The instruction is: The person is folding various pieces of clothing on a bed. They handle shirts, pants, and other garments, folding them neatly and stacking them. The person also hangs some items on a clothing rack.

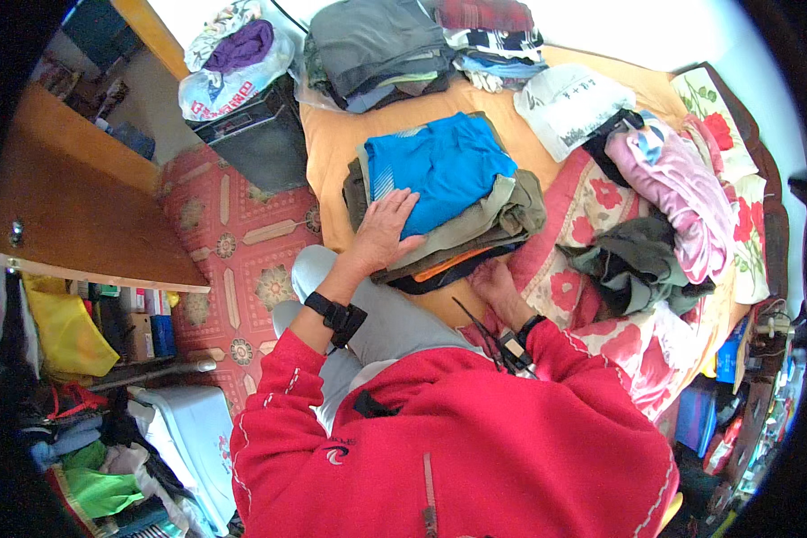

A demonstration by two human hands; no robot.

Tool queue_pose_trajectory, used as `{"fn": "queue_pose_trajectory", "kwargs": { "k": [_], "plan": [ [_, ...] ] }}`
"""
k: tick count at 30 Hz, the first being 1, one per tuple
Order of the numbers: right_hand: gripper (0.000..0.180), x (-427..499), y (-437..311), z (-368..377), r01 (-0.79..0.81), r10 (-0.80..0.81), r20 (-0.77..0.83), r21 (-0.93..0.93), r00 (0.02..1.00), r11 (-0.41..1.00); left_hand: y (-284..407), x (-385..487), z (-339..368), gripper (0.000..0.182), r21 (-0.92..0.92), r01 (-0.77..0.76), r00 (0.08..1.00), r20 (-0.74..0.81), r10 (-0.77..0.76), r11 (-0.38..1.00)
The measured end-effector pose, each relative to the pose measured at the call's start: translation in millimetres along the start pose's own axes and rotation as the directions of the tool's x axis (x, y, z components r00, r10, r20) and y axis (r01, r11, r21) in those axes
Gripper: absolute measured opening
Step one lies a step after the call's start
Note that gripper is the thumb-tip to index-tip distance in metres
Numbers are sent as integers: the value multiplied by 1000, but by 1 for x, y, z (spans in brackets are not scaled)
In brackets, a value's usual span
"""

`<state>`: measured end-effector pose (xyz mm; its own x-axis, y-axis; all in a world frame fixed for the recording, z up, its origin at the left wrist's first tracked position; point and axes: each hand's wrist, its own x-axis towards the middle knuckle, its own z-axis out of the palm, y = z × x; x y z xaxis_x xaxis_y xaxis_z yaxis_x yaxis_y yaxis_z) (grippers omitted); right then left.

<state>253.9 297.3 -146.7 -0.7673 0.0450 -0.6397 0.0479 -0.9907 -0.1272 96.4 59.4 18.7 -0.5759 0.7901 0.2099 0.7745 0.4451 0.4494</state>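
A stack of folded clothes lies before me on the bed, topped by a folded blue garment (447, 158). Olive and brown garments (471, 218) sit beneath it, with an orange edge (454, 262) showing near the bottom. My left hand (389, 225) lies flat across the stack's near left side, fingers on the blue cloth and thumb spread apart. By the near right bottom edge is my right hand (499, 286), palm partly upturned. Its fingertips are against or under the lowest dark garment, and I cannot tell whether they grip it.
More folded clothes (376, 50) stand at the bed's far side, beside another pile (494, 40). A white plastic bag (571, 104), a pink garment (679, 188) and a crumpled dark green garment (635, 262) lie rightward. Leftward are a black box (259, 141) and a wooden door (87, 195).
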Motion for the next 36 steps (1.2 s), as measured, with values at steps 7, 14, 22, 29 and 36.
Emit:
{"fn": "queue_pose_trajectory", "kwargs": {
  "k": [7,14,22,29,36],
  "plan": [
    [35,26,3,35,225,-155,211,-363,965,904,6,28,-27,81,43,73,997,4,-73,996],
    [34,39,-17,46,28,-13,78,-194,997,981,-4,54,-45,90,124,88,996,-21,-86,988],
    [33,46,-16,53,-42,49,23,-220,999,974,14,66,-35,109,-15,106,992,71,-105,994],
    [32,54,-11,71,-90,92,-4,-240,996,967,53,37,-34,92,137,-26,994,106,11,990],
    [31,103,-27,163,-49,80,98,-285,992,957,62,77,-142,78,290,-132,991,30,128,948]
  ]
}}
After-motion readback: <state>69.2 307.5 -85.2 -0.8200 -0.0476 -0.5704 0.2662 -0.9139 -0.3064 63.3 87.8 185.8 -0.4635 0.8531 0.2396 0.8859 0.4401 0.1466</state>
